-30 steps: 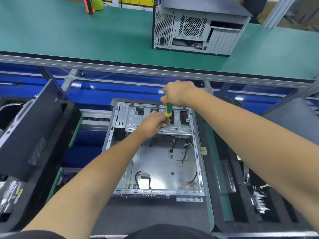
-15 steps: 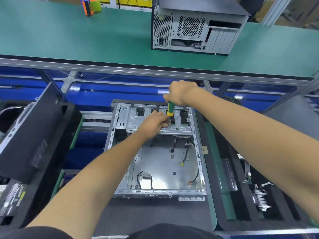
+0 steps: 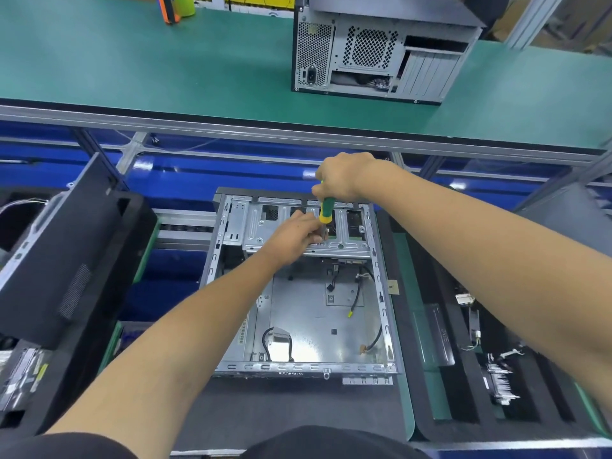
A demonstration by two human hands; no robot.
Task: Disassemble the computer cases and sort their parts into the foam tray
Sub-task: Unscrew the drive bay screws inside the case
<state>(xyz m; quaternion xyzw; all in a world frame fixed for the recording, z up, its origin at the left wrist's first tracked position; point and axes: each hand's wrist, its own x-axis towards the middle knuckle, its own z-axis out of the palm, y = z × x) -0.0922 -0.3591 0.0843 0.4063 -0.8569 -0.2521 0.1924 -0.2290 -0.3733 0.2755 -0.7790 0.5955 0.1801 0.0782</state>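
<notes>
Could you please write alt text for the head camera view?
A right hand grips a green-and-yellow screwdriver upright over the drive bracket of an open computer case, while the left hand steadies its shaft. Black foam trays flank the case.

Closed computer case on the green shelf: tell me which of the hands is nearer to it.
Right. The right hand grips the screwdriver just below the shelf holding the closed case; the left hand sits lower, on the open case's drive bracket.
</notes>
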